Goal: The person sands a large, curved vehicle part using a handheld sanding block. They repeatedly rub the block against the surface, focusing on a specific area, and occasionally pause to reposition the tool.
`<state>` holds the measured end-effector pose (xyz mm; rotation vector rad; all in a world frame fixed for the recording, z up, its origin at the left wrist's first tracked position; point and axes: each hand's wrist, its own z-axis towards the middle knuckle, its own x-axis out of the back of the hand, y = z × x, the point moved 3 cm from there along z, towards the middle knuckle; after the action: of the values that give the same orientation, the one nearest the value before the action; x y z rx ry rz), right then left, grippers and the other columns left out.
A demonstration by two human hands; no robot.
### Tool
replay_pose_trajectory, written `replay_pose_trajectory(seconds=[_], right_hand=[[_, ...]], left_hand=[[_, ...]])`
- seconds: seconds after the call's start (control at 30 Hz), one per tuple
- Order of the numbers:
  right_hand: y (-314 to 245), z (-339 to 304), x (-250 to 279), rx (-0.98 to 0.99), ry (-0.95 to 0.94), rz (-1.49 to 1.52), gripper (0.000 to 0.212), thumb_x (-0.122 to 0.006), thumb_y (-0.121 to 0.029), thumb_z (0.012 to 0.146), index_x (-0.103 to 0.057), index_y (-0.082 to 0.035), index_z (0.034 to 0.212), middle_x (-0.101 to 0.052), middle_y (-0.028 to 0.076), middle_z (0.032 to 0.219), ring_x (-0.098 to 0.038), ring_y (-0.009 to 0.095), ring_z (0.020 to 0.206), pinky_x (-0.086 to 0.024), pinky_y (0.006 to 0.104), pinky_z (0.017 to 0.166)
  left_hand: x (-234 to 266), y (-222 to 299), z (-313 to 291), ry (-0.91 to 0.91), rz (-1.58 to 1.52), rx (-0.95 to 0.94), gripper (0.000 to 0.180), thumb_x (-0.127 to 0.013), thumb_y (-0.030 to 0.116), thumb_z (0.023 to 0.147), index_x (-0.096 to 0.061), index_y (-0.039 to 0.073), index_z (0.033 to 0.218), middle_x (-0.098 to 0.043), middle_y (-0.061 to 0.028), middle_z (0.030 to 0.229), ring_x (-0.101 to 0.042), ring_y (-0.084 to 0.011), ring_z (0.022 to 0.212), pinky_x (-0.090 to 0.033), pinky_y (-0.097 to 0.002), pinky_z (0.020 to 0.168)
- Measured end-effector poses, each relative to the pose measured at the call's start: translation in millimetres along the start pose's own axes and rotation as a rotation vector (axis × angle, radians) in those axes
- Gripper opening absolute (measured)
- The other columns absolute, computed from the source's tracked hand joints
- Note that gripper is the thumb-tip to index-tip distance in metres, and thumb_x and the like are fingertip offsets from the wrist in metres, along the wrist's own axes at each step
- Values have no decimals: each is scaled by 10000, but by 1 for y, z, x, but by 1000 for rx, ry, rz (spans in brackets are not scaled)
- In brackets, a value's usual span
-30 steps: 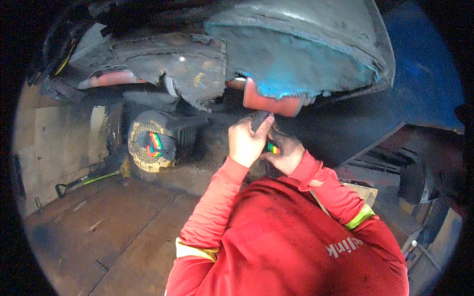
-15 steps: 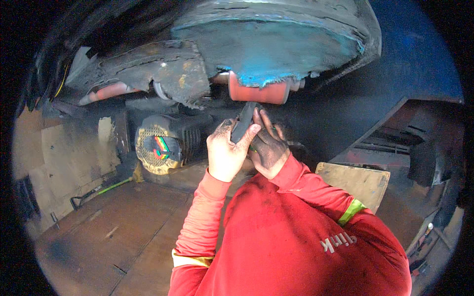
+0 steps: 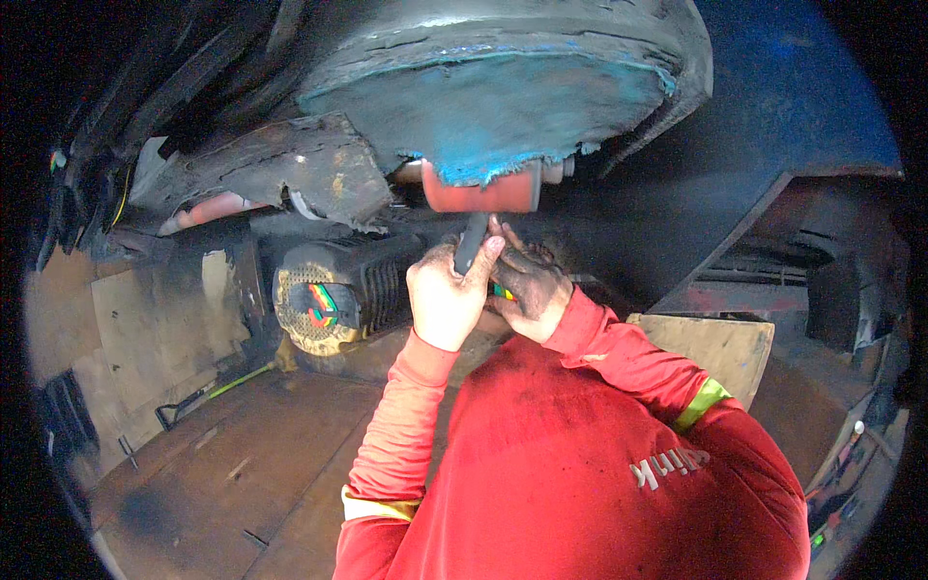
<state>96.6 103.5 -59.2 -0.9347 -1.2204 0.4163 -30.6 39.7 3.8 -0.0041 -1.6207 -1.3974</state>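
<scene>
My left hand (image 3: pixel 445 293) is closed on a dark grey, narrow rubber-like piece (image 3: pixel 473 242), its thumb lying along the side. My right hand (image 3: pixel 537 287), blackened with dust, is curled round the far side of the same piece. A small yellow, green and red patch (image 3: pixel 501 292) shows between the hands; I cannot make out what it belongs to. The upper end of the piece is just below a red-orange sanding roller (image 3: pixel 483 191); I cannot tell whether they touch. Above the roller hangs a ragged guard (image 3: pixel 483 106) coated in grey and teal dust.
Left of my hands is a dusty motor (image 3: pixel 338 295) with a perforated end cover. Another reddish roller (image 3: pixel 217 208) shows under the left guard. A wooden board (image 3: pixel 710 353) stands at right, beside a dark opening. A green-handled tool (image 3: pixel 237 382) lies on the brown floor (image 3: pixel 222 464).
The view has shifted, so the roller and guard appear further left. The grey piece looks narrower and more upright, and the coloured patch between my hands shows more. Both hands keep their hold.
</scene>
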Motion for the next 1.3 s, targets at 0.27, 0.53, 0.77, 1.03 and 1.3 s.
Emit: replay_pose_trajectory(seconds=[0.27,0.53,0.77,1.03,1.3], right_hand=[[-26,-8,3,50,32,-225,720,-690,-157,761,-455,-50,1433,-256,264,1577,-275,423,1458,-325,555,1108],[2,8,14,-210,-240,-142,818,-726,-219,777,-365,-118,1504,-274,181,1594,-340,423,1420,-311,502,1145],[-24,-8,-2,44,157,-502,614,-687,-253,798,-543,-162,1387,-305,181,1583,-294,394,1456,-307,551,1111],[-17,-9,-17,122,231,-423,507,-678,-255,748,-636,-135,1239,-344,218,1553,-295,428,1446,-261,607,1101],[0,-2,6,12,65,-190,659,-671,-187,776,-508,-89,1408,-260,230,1591,-329,412,1439,-309,535,1114]], left_hand=[[22,8,-10,-91,-42,15,307,-746,289,875,-654,5,798,-606,-182,673,-640,-374,633,-485,-405,565],[-23,-21,18,-200,-104,217,373,-707,376,902,-703,15,808,-655,-184,698,-680,-324,644,-494,-395,581],[10,-9,-17,-134,-230,119,266,-755,233,882,-705,-22,940,-644,-111,762,-593,-153,661,-485,-324,622],[16,4,-18,-114,-185,51,397,-797,221,832,-666,-13,1125,-693,-161,950,-692,-254,831,-534,-336,751],[-11,-14,11,-195,5,28,383,-712,356,897,-672,-24,918,-642,-229,748,-661,-408,723,-515,-419,621]])
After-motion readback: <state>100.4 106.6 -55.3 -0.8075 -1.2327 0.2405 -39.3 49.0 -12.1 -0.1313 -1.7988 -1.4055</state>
